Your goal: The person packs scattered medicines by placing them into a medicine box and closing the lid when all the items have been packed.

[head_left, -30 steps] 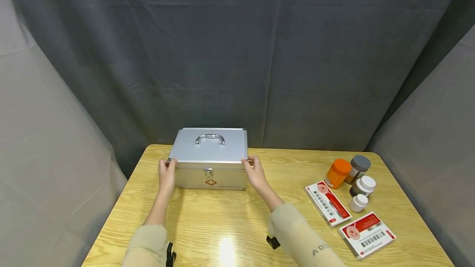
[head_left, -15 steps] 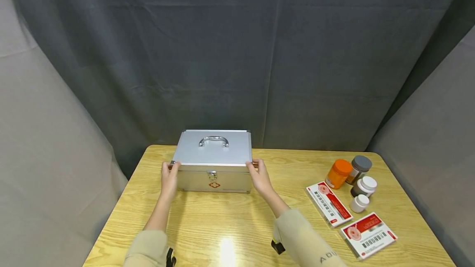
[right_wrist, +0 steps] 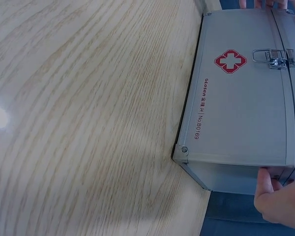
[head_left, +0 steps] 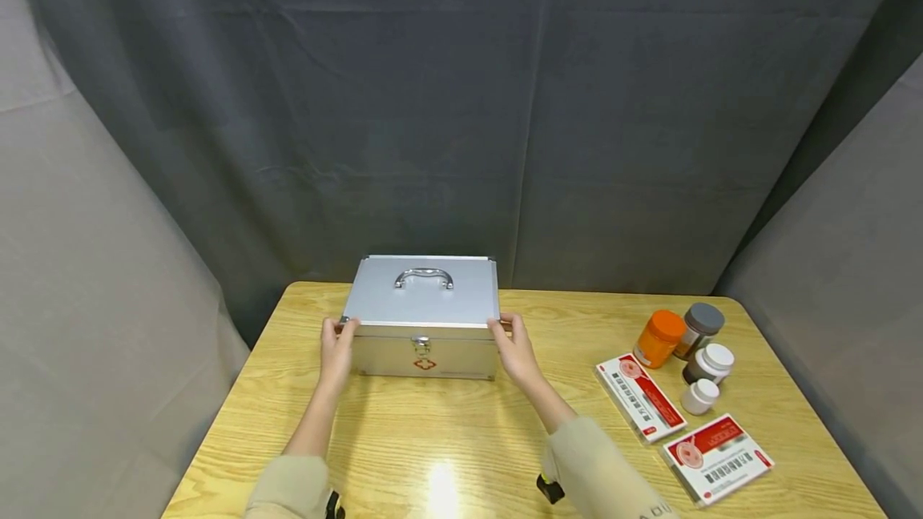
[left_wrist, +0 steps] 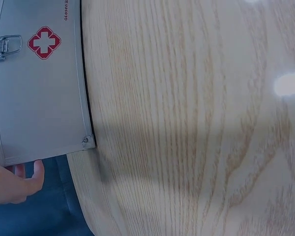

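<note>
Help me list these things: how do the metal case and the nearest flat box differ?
The metal case is larger; the nearest flat box is smaller and thinner.
The case is silver with a handle; the box is white and red.
The left hand and right hand hold the case; neither touches the box.
Both carry red markings.

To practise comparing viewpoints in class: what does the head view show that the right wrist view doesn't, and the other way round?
Only the head view: the carry handle, four bottles and two red-and-white cartons.

Only the right wrist view: the front lettering large enough to read, including "No.B0169".

Both: the silver case with its latch and red emblem, the wooden table, and the left grip and right grip holding the case.
</note>
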Motion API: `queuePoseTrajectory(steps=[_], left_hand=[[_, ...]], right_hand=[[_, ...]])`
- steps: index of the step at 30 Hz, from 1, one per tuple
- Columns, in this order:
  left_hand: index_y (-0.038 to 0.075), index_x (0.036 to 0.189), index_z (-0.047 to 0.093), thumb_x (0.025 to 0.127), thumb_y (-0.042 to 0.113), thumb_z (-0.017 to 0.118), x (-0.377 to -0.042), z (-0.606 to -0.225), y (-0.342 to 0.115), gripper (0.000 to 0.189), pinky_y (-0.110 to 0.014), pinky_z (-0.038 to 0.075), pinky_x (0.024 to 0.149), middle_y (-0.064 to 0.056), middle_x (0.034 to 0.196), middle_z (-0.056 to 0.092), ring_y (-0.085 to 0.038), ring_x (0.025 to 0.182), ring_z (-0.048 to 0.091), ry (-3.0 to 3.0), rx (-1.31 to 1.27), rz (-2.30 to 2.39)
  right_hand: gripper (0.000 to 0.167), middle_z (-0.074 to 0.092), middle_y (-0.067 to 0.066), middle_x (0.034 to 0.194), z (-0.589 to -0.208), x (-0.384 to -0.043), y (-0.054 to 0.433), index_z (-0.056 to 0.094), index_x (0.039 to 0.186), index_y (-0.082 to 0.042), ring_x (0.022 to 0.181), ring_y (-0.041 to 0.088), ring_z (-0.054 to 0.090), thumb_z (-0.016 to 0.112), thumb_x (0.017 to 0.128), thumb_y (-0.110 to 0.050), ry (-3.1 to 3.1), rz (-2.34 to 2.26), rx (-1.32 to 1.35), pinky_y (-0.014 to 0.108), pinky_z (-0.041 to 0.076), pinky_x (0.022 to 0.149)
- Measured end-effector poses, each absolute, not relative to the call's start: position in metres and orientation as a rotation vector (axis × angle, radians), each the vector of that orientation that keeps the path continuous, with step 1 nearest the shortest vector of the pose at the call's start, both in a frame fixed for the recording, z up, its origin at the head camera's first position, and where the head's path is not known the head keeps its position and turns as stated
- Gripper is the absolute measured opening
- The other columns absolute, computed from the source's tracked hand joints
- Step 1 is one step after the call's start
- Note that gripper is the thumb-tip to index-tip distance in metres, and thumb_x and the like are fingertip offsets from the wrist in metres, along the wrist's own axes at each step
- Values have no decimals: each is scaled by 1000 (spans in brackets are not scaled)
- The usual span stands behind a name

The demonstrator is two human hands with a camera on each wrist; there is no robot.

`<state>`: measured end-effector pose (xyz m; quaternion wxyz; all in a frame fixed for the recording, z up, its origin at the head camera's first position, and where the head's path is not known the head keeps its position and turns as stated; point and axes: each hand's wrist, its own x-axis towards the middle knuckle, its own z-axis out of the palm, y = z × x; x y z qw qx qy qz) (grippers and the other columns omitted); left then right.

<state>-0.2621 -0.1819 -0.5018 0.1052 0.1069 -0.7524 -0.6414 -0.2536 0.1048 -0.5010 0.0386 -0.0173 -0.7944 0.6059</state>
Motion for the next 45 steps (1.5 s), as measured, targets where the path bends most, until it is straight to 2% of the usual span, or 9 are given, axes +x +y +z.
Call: queuePoseTrajectory(steps=[9,14,24,31,45], left_hand=[[4,89,35,92,25,48,-257,-500,-174,25,-29,33,70,-7,94,37,-19,81,36,-2235,294,-1875],[5,90,35,92,24,48,-255,-500,-171,23,-30,32,72,-7,95,37,-19,83,35,-2234,288,-1892],[6,90,35,92,25,49,-251,-501,-163,24,-29,33,69,-6,94,36,-18,81,35,-2248,272,-1916],[5,89,36,91,23,50,-246,-502,-153,23,-30,34,70,-8,96,38,-19,82,37,-2242,257,-1899],[7,85,36,91,20,51,-241,-500,-143,20,-29,34,68,-7,98,37,-17,81,37,-2229,237,-1930]], right_hand=[[44,48,18,114,-501,-247,113,41,124,2,100,27,48,45,95,-31,-2435,1879,-59,28,42,73],[43,47,21,114,-500,-244,117,39,124,6,99,28,47,45,96,-26,-2428,1920,-58,28,42,72],[48,45,19,118,-501,-234,125,38,126,1,101,27,46,42,96,-36,-2452,1870,-71,29,41,76],[46,46,18,116,-498,-226,134,38,125,-1,92,24,48,43,96,-36,-2459,1864,-99,28,41,73],[44,46,21,115,-495,-217,144,39,125,2,89,22,48,43,96,-31,-2448,1864,-129,30,41,73]])
